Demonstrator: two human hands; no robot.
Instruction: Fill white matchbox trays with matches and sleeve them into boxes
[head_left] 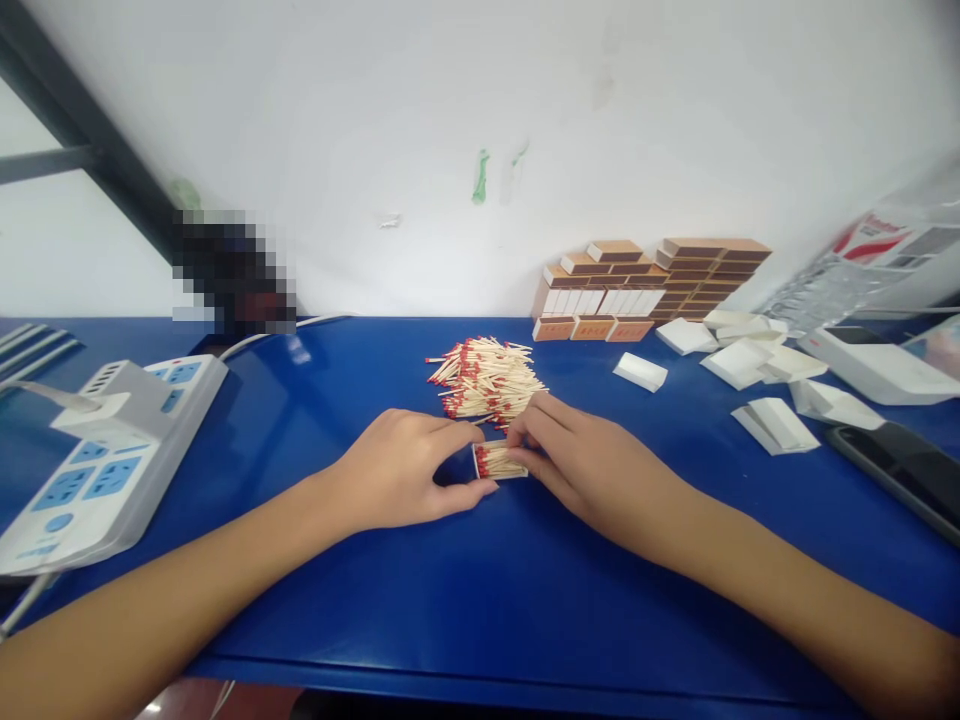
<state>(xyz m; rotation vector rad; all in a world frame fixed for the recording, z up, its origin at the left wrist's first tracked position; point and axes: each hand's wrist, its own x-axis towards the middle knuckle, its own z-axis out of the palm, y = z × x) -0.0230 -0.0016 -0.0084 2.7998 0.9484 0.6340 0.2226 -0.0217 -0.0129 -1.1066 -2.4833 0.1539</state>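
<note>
A small white matchbox tray (501,474) lies on the blue table, filled with red-tipped matches (491,459). The thumb and forefinger of my left hand (409,470) grip the tray's left end from its near and far sides. Over the right end, my right hand (574,450) has its fingers pinched together on the matches, their tips partly hiding that end. Just behind the tray lies a loose heap of red-tipped matches (487,375), and the right hand's knuckles overlap its near right edge.
Matchboxes (600,300) stand stacked against the wall, with more boxes (712,270) beside them. Folded white trays (742,360) lie at right near a phone (900,465) and a plastic bottle (862,260). A power strip (142,455) occupies the left side of the blue table (450,600).
</note>
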